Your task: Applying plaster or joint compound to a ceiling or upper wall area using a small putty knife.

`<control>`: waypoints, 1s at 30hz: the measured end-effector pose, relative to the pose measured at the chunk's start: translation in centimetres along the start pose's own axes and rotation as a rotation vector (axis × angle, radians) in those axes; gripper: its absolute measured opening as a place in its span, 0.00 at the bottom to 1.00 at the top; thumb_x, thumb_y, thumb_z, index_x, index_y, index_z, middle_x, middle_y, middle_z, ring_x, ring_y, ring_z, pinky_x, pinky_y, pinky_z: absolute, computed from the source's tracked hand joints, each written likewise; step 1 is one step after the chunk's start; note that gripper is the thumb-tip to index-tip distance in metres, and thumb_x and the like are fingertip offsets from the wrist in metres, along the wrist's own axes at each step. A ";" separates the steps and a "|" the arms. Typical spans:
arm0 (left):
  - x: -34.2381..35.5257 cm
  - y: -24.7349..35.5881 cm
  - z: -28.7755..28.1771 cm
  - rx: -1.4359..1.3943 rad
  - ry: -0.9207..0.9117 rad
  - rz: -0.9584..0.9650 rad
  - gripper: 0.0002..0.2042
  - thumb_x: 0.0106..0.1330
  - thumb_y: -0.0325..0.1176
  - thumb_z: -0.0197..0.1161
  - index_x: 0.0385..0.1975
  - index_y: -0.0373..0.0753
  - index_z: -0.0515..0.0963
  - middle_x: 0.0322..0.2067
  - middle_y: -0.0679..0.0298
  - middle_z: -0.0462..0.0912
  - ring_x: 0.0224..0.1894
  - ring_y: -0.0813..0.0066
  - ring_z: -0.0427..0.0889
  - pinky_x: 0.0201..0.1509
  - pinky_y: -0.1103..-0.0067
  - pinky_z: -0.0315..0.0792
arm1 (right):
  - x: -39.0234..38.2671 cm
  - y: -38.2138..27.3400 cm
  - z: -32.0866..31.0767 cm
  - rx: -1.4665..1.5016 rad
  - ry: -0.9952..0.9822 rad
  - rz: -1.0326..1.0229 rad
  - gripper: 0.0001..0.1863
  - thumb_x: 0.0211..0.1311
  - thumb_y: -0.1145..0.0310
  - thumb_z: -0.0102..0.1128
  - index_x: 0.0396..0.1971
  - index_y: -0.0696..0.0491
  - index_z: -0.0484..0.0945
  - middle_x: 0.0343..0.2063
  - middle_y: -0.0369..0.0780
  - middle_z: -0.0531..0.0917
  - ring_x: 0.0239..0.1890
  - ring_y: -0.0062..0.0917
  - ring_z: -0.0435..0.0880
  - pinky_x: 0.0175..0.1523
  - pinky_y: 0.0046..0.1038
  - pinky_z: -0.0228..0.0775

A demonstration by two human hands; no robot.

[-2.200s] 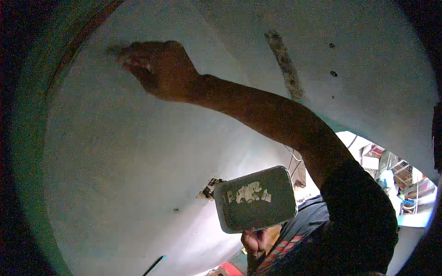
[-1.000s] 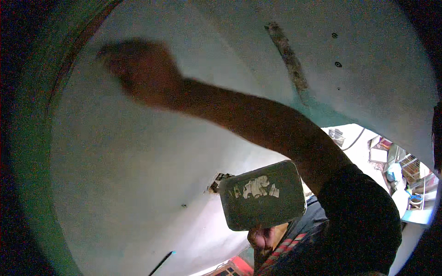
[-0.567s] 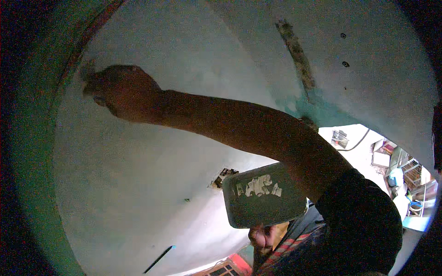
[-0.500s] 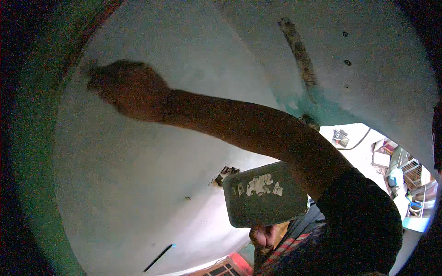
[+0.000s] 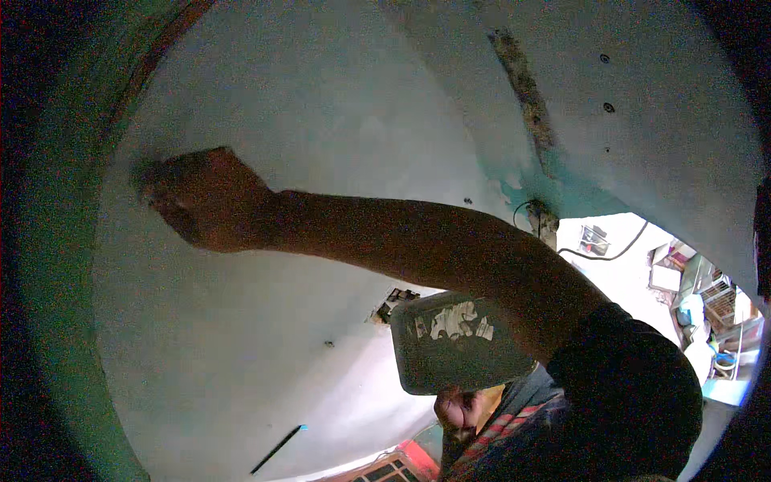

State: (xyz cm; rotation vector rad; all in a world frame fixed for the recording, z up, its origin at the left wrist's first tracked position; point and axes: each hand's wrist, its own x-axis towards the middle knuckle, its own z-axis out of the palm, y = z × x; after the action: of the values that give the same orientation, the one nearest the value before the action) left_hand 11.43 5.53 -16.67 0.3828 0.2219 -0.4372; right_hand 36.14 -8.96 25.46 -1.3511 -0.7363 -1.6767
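My right arm, in a black sleeve, stretches across to the far left. My right hand (image 5: 205, 197) is closed at the pale wall (image 5: 265, 345), near its left edge. Something dark and blurred juts from its fingers against the wall; its kind cannot be made out. Lower down, my left hand (image 5: 458, 408) grips a grey, round-cornered rectangular tray-like piece (image 5: 450, 357) from beneath. White flaky patches mark the face of this piece, and my right upper arm covers part of it.
A square hole (image 5: 392, 305) opens in the wall beside the grey piece. Below it shows a thin dark stick (image 5: 277, 450) with a blue tip. A rough brown strip (image 5: 526, 92) runs down the upper right surface. A cable (image 5: 606, 257) hangs before a bright area with household items.
My right hand has moved down along the wall and slightly left, its forearm lowering with it. My left hand and the grey tray-like piece have stayed nearly in place.
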 end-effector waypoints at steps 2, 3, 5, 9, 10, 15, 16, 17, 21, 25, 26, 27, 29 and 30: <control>0.3 -0.3 0.0 0.052 0.037 0.062 0.25 0.58 0.31 0.60 0.58 0.32 0.72 0.58 0.51 0.75 0.60 0.50 0.74 0.67 0.54 0.66 | 0.3 0.8 -1.5 -0.032 0.056 -0.007 0.08 0.59 0.67 0.58 0.38 0.51 0.78 0.35 0.47 0.83 0.35 0.46 0.83 0.42 0.45 0.78; 0.2 -0.3 0.3 0.051 0.035 0.065 0.25 0.58 0.31 0.60 0.58 0.32 0.72 0.58 0.51 0.75 0.60 0.50 0.74 0.67 0.54 0.66 | 1.0 2.8 -3.1 -0.078 0.125 -0.024 0.08 0.59 0.66 0.59 0.37 0.51 0.79 0.36 0.46 0.83 0.35 0.46 0.83 0.42 0.45 0.78; 0.0 -0.3 1.2 -0.045 -0.047 0.001 0.27 0.59 0.29 0.60 0.62 0.34 0.68 0.61 0.53 0.72 0.63 0.52 0.71 0.69 0.55 0.64 | 3.1 7.2 -7.5 -0.467 0.240 -0.084 0.10 0.61 0.62 0.57 0.33 0.52 0.83 0.34 0.45 0.84 0.34 0.45 0.84 0.42 0.45 0.78; 0.0 0.0 0.1 0.056 -0.073 0.010 0.28 0.59 0.28 0.60 0.62 0.34 0.68 0.62 0.53 0.72 0.63 0.52 0.70 0.69 0.55 0.64 | 5.2 9.7 -16.6 -0.683 0.276 0.081 0.11 0.65 0.66 0.55 0.40 0.55 0.81 0.38 0.49 0.84 0.38 0.45 0.84 0.44 0.41 0.77; -0.2 0.3 -0.3 0.030 -0.074 -0.003 0.28 0.58 0.27 0.60 0.62 0.35 0.68 0.62 0.53 0.72 0.64 0.51 0.70 0.69 0.54 0.63 | 5.6 9.7 -17.6 -0.633 0.325 0.190 0.10 0.67 0.68 0.54 0.42 0.57 0.80 0.41 0.50 0.84 0.40 0.45 0.84 0.45 0.39 0.76; 0.2 0.4 1.3 0.040 -0.065 -0.033 0.27 0.57 0.25 0.61 0.61 0.35 0.69 0.61 0.53 0.72 0.64 0.51 0.70 0.70 0.53 0.61 | 6.4 13.5 -17.2 -0.821 0.424 -0.211 0.11 0.66 0.66 0.52 0.39 0.59 0.78 0.33 0.49 0.82 0.33 0.46 0.81 0.38 0.42 0.74; 0.6 0.3 1.6 0.031 -0.033 -0.022 0.27 0.57 0.25 0.61 0.60 0.35 0.69 0.61 0.53 0.72 0.64 0.51 0.70 0.70 0.53 0.61 | 6.4 14.3 -15.7 -0.766 0.294 -0.076 0.11 0.65 0.67 0.52 0.38 0.60 0.77 0.32 0.51 0.81 0.33 0.46 0.81 0.38 0.43 0.73; 0.8 0.2 1.7 -0.001 0.003 0.016 0.27 0.56 0.25 0.61 0.60 0.35 0.70 0.61 0.53 0.72 0.64 0.51 0.70 0.70 0.54 0.61 | 5.7 10.9 -12.6 -0.650 0.142 0.120 0.13 0.58 0.63 0.58 0.39 0.53 0.81 0.32 0.48 0.84 0.33 0.46 0.83 0.41 0.47 0.78; 0.3 -0.1 3.9 0.030 -0.012 -0.025 0.27 0.57 0.26 0.62 0.60 0.35 0.70 0.61 0.53 0.73 0.64 0.51 0.70 0.70 0.55 0.61 | 3.5 4.5 -6.1 -0.307 0.017 -0.140 0.07 0.54 0.70 0.57 0.33 0.53 0.75 0.30 0.48 0.81 0.33 0.49 0.82 0.37 0.47 0.77; -0.1 -0.7 4.6 0.052 0.037 0.010 0.27 0.58 0.28 0.62 0.61 0.36 0.70 0.62 0.54 0.72 0.64 0.52 0.69 0.69 0.55 0.62 | 3.8 4.0 -7.3 -0.225 0.033 -0.088 0.06 0.59 0.67 0.57 0.34 0.52 0.77 0.32 0.47 0.82 0.32 0.49 0.82 0.37 0.47 0.76; -0.3 -0.9 4.4 0.076 0.028 0.022 0.27 0.59 0.29 0.62 0.61 0.36 0.70 0.62 0.54 0.72 0.64 0.52 0.69 0.69 0.55 0.61 | 4.2 5.2 -8.7 -0.281 0.079 -0.055 0.06 0.61 0.66 0.56 0.35 0.51 0.78 0.32 0.46 0.83 0.32 0.48 0.82 0.37 0.47 0.76; -0.6 -1.1 4.5 0.078 0.025 0.028 0.27 0.59 0.29 0.62 0.61 0.36 0.70 0.62 0.54 0.72 0.64 0.52 0.69 0.69 0.55 0.61 | 4.8 7.1 -10.5 -0.381 0.157 -0.104 0.07 0.62 0.65 0.55 0.35 0.50 0.78 0.32 0.45 0.83 0.32 0.47 0.82 0.37 0.47 0.76; -1.4 -1.4 4.8 0.994 0.010 0.272 0.27 0.59 0.30 0.61 0.61 0.36 0.70 0.62 0.54 0.72 0.65 0.52 0.69 0.70 0.54 0.60 | 5.9 11.0 -14.7 -0.686 0.184 -0.072 0.08 0.64 0.63 0.53 0.36 0.51 0.79 0.32 0.45 0.83 0.31 0.46 0.82 0.37 0.47 0.76; -1.0 -1.3 3.9 0.996 0.009 0.275 0.27 0.59 0.30 0.61 0.61 0.36 0.70 0.62 0.54 0.72 0.65 0.52 0.69 0.70 0.54 0.60 | 6.2 12.2 -16.3 -0.884 0.130 0.010 0.09 0.64 0.63 0.53 0.36 0.51 0.79 0.31 0.45 0.83 0.30 0.46 0.82 0.37 0.48 0.76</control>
State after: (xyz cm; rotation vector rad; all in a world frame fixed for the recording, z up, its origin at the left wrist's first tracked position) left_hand 10.48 3.26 -13.25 1.3732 -0.0615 -0.2454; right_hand 38.71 -30.11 26.71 -1.7756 0.1421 -2.1615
